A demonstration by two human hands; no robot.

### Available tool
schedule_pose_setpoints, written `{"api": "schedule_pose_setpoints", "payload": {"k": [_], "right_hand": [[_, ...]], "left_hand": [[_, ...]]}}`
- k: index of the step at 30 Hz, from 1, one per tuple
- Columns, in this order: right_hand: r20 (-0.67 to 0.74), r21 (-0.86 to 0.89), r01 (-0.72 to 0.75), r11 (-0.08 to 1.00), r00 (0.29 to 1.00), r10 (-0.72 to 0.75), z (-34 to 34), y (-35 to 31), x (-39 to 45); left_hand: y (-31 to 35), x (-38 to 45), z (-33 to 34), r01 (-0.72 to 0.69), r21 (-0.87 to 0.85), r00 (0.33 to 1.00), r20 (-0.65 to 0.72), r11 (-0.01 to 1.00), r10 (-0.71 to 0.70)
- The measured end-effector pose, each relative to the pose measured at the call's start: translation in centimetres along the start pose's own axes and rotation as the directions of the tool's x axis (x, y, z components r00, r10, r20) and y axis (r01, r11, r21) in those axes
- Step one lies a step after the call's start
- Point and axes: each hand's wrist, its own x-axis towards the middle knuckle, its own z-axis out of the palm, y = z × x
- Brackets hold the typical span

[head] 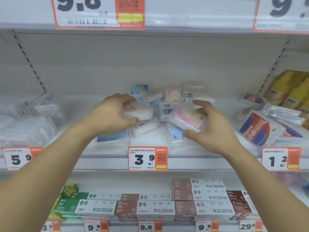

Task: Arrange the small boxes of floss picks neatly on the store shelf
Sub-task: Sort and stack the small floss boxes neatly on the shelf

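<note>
L hand (115, 113) grips clear floss box (139, 113); R hand (212, 126) grips pink floss box (188, 117), above shelf (117, 162).

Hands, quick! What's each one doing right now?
Left hand: grips a clear box on the pile.
Right hand: holds a pink box, tilted.
</note>
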Motion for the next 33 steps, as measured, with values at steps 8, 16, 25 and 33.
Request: {"api": "schedule_pose_setpoints", "payload": {"k": [8, 16, 25, 33], "right_hand": [[-0.057, 0.138, 0.268, 0.954, 0.963, -0.262, 3.2, -3.5, 0.4], [0.104, 0.195, 0.283, 0.939, 0.946, -0.307, 4.9, -4.5, 0.4], [0.021, 0.064, 0.286, 0.956, 0.958, -0.287, 6.8, -6.3, 2.9], [0.216, -0.144, 0.289, 0.946, 0.942, -0.255, 7.5, -7.6, 2.7]], "left_hand": [[-2.4, -2.2, -0.9, 0.058, 0.364, 0.993, 0.077, 0.929, -0.092], [-4.4, -4.1, -0.6, 0.077, 0.167, 0.995, 0.047, 0.983, -0.086], [-5.7, -6.9, 1.7, 0.164, -0.241, 0.966, -0.157, 0.957, -0.205], [-7.2, -6.8, 0.0, 0.059, -0.695, 0.892, -0.286, 0.717, -0.350]]}}
